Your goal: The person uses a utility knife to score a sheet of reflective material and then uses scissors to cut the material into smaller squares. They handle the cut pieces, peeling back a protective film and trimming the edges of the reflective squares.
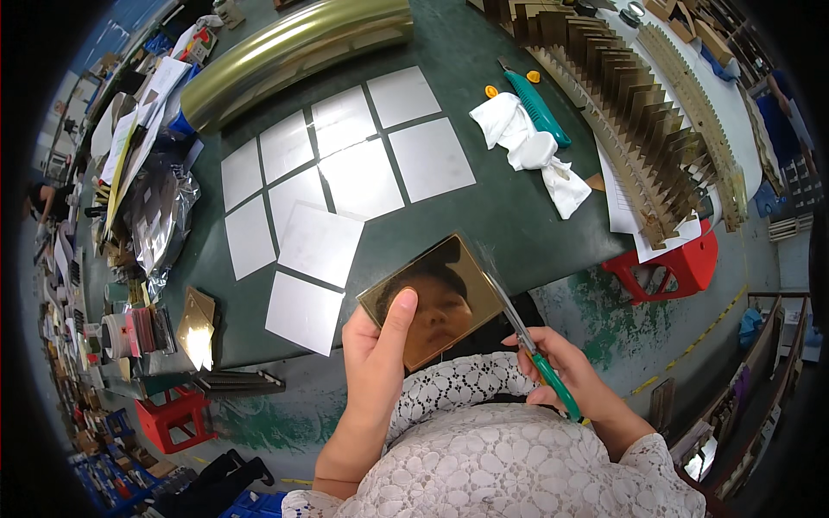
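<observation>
My left hand (380, 354) grips a rectangular, gold-tinted mirror plate (471, 293) by its left side, with the thumb on the shiny face. The plate is tilted over the table's near edge. In my right hand (561, 371) is what looks like a file (515, 321), with a green handle and a long grey blade. Its blade lies along the plate's right edge, and fine dust or bits show near the upper right corner. Several square silvery sheets (356, 177) lie in rows on the dark green table (414, 224) beyond my hands; one sheet overlaps its neighbours.
A roll of gold film (302, 52) lies at the back. Right of the sheets are a crumpled white cloth (522, 142), a green cutter (540, 108) and a slotted rack of upright plates (639, 112). Gold plates (197, 328) lie at left. Red stools (669, 263) stand below.
</observation>
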Tool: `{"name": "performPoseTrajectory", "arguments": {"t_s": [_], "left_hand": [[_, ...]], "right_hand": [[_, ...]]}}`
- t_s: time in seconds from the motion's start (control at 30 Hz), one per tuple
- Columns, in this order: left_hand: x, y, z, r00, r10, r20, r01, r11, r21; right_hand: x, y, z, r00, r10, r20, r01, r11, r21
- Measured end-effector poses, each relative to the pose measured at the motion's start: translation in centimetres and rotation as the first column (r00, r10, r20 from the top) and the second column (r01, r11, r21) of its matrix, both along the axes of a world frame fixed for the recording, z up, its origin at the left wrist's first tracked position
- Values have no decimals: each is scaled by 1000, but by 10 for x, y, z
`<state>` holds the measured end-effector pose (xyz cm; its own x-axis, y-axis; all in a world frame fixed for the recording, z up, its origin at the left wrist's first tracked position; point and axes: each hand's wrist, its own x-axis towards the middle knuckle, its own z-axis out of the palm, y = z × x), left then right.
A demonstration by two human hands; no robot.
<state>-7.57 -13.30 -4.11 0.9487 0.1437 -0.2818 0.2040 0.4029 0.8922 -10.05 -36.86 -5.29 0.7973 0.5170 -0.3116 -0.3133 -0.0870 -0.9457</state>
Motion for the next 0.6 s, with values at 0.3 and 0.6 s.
{"name": "performPoseTrajectory", "arguments": {"t_s": [0.3,0.6], "left_hand": [[-4,-5,-18,986,-119,-118,114,992,-54],[-22,38,-4,989,40,-142,-10,978,210]], "right_hand": [[4,5,-8,993,-86,-86,88,996,23],[20,6,-12,979,-114,-168,120,992,24]]}}
